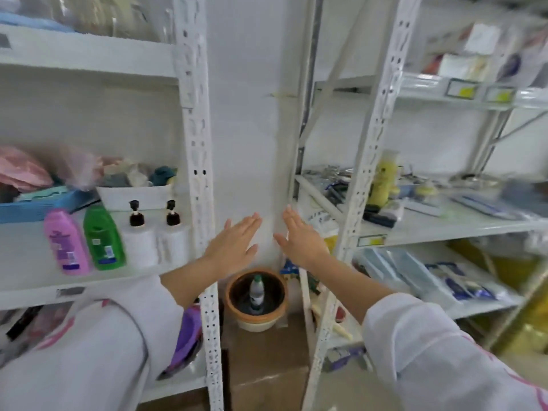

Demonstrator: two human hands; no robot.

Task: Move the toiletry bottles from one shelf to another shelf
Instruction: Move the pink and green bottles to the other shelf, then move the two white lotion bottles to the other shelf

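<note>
On the left shelf (26,280) stand a pink bottle (66,243), a green bottle (103,237) and two white pump bottles with dark pumps (139,235) (175,232). A yellow bottle (384,182) stands on the right shelf (444,223), behind its upright post. My left hand (234,243) and my right hand (301,240) are held flat and open in the gap between the two racks, palms toward the white wall, holding nothing. Both hands are apart from every bottle.
White perforated rack posts (197,161) (370,161) flank the gap. On the floor below my hands sits a brown pot (256,318) with a small bottle inside. A white tub (133,197), a blue tray (38,207) and pink bags fill the back of the left shelf.
</note>
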